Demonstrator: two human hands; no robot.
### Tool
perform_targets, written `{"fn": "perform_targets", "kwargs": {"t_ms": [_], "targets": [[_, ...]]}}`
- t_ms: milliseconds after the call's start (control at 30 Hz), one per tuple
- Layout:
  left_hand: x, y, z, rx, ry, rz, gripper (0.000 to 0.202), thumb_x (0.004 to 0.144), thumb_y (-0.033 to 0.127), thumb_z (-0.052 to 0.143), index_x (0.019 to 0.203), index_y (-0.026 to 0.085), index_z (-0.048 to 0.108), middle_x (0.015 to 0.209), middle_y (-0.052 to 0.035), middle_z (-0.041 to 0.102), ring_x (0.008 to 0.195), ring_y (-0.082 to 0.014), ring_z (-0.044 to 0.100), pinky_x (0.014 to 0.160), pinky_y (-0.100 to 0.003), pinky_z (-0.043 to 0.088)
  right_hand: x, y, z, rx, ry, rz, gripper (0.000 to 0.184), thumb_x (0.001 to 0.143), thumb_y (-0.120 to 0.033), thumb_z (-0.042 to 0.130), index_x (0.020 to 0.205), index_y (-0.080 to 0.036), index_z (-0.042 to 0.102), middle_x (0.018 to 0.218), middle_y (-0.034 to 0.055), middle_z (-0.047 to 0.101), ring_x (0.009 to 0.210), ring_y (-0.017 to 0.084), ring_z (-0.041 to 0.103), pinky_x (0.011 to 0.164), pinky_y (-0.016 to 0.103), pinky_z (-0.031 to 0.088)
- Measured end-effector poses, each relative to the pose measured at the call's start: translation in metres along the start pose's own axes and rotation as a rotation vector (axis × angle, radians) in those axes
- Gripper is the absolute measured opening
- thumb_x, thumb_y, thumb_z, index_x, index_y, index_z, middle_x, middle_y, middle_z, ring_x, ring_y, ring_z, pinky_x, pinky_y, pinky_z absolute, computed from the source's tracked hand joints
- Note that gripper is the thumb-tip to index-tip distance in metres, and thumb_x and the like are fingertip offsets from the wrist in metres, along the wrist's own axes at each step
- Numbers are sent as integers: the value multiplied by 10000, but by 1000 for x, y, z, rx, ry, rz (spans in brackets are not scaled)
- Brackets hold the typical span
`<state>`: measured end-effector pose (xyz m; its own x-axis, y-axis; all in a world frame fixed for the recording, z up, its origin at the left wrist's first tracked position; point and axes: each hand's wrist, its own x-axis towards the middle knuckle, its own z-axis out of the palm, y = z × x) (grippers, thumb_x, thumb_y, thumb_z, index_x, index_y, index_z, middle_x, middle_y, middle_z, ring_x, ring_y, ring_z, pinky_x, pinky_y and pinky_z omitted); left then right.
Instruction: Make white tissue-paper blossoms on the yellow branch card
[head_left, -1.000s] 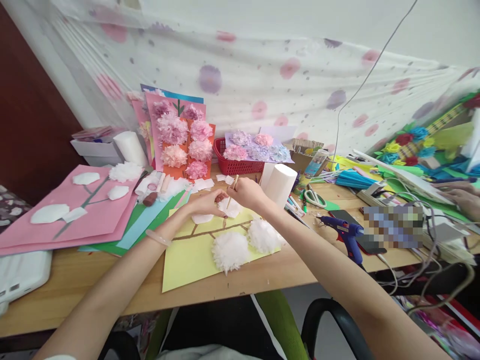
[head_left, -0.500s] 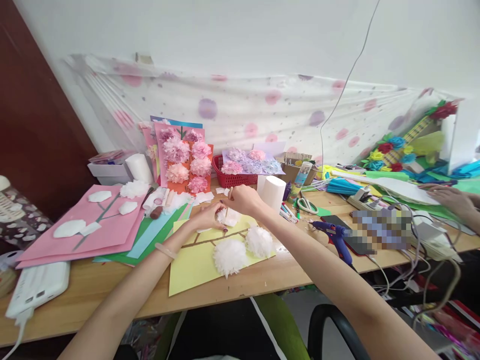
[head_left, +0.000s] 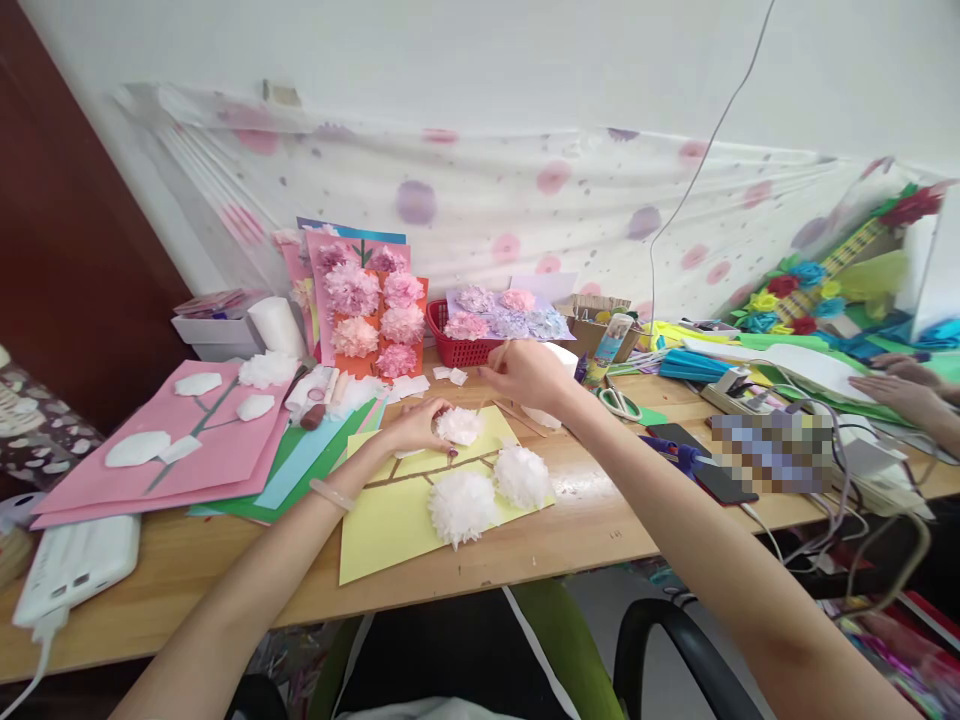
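A yellow sheet of paper [head_left: 390, 540] with a brown drawn branch lies on the wooden table. Two fluffy white tissue-paper flowers sit on its right part. My left hand [head_left: 414, 428] reaches onto the sheet's upper part, thumb and fingers curled round a smaller white tissue-paper flower [head_left: 459, 426]. Raised above and to the right of that flower is my right hand [head_left: 525, 375], its fingers pinched together. What looks like a thin tan stick shows faintly below those fingertips. My right hand is apart from the flower.
Pink sheets [head_left: 82, 480] with white paper pieces lie left. A red basket [head_left: 461, 350] and finished flower cards [head_left: 367, 310] stand behind. Scissors [head_left: 619, 403], a blue glue gun [head_left: 679, 455], a phone [head_left: 720, 485] and cables are right. Another person's hands [head_left: 896, 390] work at far right.
My right hand has lifted away from the flower, up and to the right. My left hand stays at the flower, which now shows more fully. The view has shifted slightly.
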<state>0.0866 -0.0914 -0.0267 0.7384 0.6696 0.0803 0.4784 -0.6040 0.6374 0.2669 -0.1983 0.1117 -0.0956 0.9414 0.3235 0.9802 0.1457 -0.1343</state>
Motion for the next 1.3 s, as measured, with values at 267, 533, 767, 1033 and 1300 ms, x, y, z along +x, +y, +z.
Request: {"fn": "perform_targets", "kwargs": {"t_ms": [267,533,767,1033,1300], "targets": [[4,-11,3,51,-8,8,776,516,484,807,1178,201,518,1202,-108,604,1112,-309,558,886,-363,420,-30,53,24,58,-70,120,380,793,-319,497,454,-182,397,474,-13,414,476,98,346,495,265,229],[3,-3,1,59,-38,-41,755,553,468,786,1191,186,497,1250,-116,580,1147,-312,531,972,-407,365,-37,63,37,224,-5,141,341,789,-322,495,485,-181,438,457,-30,388,464,91,315,484,258,219],[4,-7,1,102,-44,-35,805,537,535,786,1206,209,483,1271,-96,571,1164,-320,520,1018,-434,309,-34,63,33,456,115,200,322,804,-351,523,543,-165,546,483,-2,509,461,106,418,478,248,272],[4,-7,2,126,-41,-43,792,547,546,774,1206,225,473,1295,-88,560,1155,-323,519,1024,-456,268,-27,40,61,563,162,148,389,839,-357,504,497,-176,472,502,-3,517,487,101,420,486,240,274],[3,-4,1,107,-41,-32,764,553,488,786,1205,225,488,1263,-85,578,1160,-316,518,1022,-446,279,-26,33,77,496,190,151,373,852,-382,501,541,-176,514,485,-9,503,470,109,412,487,251,272]]}}
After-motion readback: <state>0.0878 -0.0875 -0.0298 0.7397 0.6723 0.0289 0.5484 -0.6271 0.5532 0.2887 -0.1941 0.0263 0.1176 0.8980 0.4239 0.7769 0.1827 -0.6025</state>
